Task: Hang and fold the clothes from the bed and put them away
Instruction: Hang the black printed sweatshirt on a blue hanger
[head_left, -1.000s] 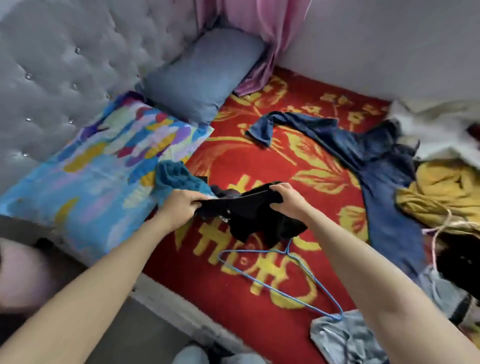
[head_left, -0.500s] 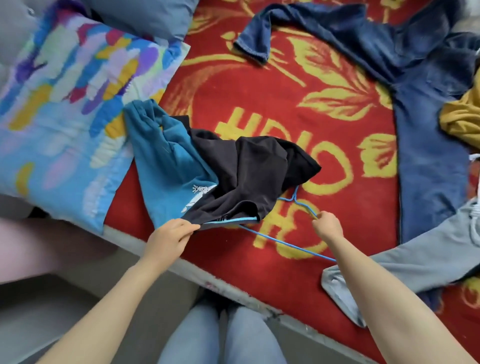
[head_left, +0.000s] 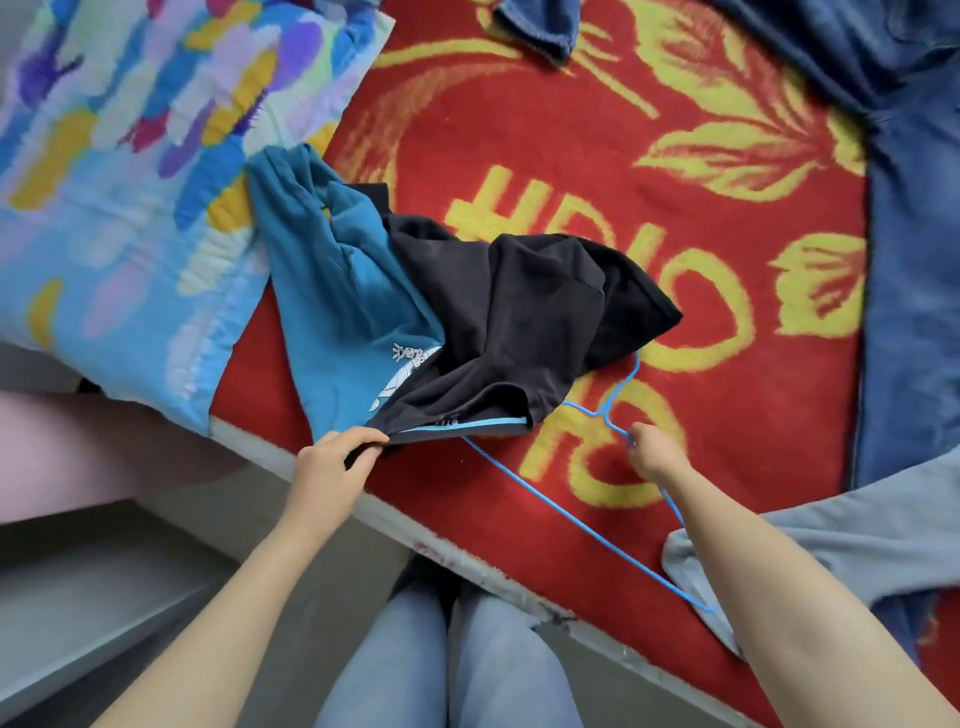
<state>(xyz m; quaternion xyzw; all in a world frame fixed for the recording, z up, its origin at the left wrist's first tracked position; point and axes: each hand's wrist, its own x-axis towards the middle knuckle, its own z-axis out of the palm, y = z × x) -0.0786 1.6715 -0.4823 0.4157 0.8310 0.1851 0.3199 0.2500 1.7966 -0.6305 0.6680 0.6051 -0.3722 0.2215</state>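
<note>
Fingers (head_left: 358, 440) around hanger (head_left: 602, 413), shirt (head_left: 519, 322) hem.

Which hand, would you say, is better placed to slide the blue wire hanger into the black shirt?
Right: the right hand grips the blue wire hanger at its neck, while the left hand pinches the black shirt by its hem.

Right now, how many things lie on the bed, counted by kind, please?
Garments: 4 (teal garment, black garment, blue denim garment, grey garment)
Hangers: 1 (blue hanger)
Pillows: 1 (patterned pillow)
Total: 6
</note>
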